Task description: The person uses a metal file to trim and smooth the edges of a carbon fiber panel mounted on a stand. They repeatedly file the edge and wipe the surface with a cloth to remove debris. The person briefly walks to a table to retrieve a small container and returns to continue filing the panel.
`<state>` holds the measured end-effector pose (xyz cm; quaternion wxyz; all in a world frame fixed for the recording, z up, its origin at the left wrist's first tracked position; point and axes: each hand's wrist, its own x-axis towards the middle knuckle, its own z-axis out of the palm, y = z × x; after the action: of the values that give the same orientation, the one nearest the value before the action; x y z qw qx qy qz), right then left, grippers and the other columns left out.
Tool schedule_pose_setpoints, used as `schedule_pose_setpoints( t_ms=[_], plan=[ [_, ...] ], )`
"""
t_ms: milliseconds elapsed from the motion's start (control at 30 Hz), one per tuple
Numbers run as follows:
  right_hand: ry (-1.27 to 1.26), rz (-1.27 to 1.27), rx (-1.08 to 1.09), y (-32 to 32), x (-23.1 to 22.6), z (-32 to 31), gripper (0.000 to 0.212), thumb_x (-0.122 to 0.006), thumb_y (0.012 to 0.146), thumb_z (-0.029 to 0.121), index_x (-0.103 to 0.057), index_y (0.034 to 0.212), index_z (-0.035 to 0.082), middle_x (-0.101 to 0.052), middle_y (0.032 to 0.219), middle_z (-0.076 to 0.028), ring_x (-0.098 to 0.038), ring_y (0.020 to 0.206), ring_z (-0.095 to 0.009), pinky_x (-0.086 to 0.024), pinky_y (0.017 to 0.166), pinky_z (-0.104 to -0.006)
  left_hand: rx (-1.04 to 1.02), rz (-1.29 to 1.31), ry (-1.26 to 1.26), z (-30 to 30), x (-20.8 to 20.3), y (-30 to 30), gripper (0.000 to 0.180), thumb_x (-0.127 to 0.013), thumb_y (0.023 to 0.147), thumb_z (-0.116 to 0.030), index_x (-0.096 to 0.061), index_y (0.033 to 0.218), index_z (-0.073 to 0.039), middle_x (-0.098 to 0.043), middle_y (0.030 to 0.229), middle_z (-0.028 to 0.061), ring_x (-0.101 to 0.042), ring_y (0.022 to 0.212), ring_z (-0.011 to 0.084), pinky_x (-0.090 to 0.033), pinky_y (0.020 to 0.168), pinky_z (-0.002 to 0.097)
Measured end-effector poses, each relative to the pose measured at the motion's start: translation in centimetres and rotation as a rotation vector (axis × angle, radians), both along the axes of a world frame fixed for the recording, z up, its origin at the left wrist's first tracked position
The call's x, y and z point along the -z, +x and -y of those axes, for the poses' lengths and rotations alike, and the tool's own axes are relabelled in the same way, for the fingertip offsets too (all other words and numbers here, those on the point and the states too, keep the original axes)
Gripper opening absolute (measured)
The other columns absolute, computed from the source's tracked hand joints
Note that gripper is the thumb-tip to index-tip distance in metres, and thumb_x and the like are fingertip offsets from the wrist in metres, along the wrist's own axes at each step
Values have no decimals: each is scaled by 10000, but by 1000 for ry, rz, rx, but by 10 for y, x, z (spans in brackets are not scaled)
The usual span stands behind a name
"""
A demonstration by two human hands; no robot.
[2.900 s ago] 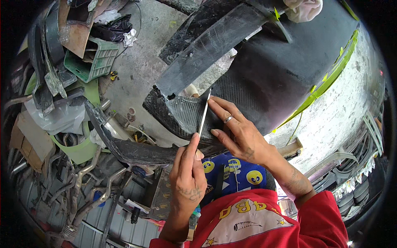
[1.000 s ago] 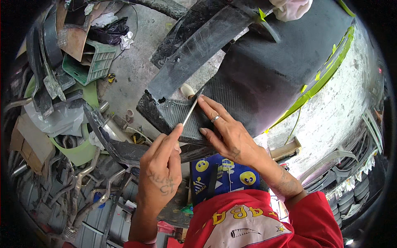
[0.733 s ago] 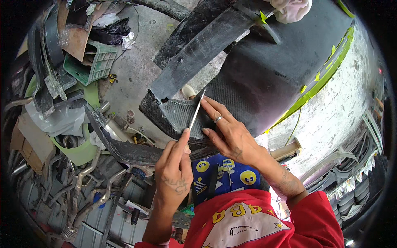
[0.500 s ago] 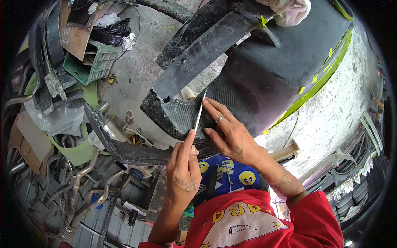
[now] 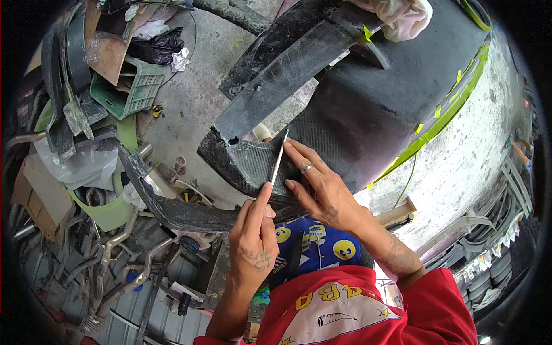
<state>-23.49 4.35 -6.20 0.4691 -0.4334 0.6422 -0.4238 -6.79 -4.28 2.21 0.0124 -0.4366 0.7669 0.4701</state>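
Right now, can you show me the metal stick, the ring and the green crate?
Metal stick (image 5: 279,160): head view, middle of its thin shaft.
Ring (image 5: 307,168): head view, on its band.
Green crate (image 5: 143,91): head view, on its slatted wall.

Lettering (image 5: 328,297) on red shirt (image 5: 437,313), blue cloth (image 5: 323,248), left hand (image 5: 253,238)

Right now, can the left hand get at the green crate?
Probably not: the left hand is gripping the thin tool, and the curved black strip lies between that hand and the green crate.

Red shirt (image 5: 440,310), silver ring (image 5: 307,168).
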Motion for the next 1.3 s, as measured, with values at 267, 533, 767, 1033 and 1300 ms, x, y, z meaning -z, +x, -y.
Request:
schedule_pose_setpoints(
  t_ms=[267, 533, 767, 1033, 1300],
  plan=[
    [20, 12, -1, -1, -2, 1, 658, -629, 991, 76, -355, 1583, -10, -432, 1555, -280, -564, 1296, -491, -539, 1025, -490, -18, 78, 28, 16, -11, -11, 417, -518, 990, 69, -633, 1386, 10, -637, 899, 136, -639, 781, 246, -525, 722, 362],
    [55, 62, 30, 1, -3, 1, 685, -651, 988, 70, -360, 1605, 22, -418, 1588, -269, -528, 1369, -457, -483, 1106, -452, 94, 150, 21, 38, -24, -23, 421, -502, 970, 83, -638, 1363, 21, -628, 887, 162, -637, 765, 268, -526, 720, 372],
    [73, 63, 25, 0, -4, -1, 682, -641, 995, 75, -351, 1611, 28, -416, 1590, -266, -522, 1374, -461, -485, 1106, -457, 125, 107, 9, 37, -20, -21, 427, -495, 964, 92, -625, 1368, 42, -610, 878, 175, -632, 750, 277, -522, 712, 381],
    [34, 18, 32, -1, 0, -14, 666, -628, 1002, 104, -346, 1597, 5, -415, 1584, -261, -551, 1318, -474, -516, 1053, -474, 181, 117, 58, 32, -20, -22, 443, -524, 946, 93, -577, 1384, 61, -604, 994, 223, -647, 799, 412, -524, 714, 464],
    [22, 11, 35, -1, 1, -15, 666, -624, 1001, 110, -339, 1590, -15, -414, 1579, -270, -562, 1301, -478, -523, 1045, -477, 91, 64, 32, 24, -16, -24, 405, -497, 972, 76, -620, 1358, 53, -570, 887, 188, -597, 738, 308, -495, 670, 393]
  ],
)
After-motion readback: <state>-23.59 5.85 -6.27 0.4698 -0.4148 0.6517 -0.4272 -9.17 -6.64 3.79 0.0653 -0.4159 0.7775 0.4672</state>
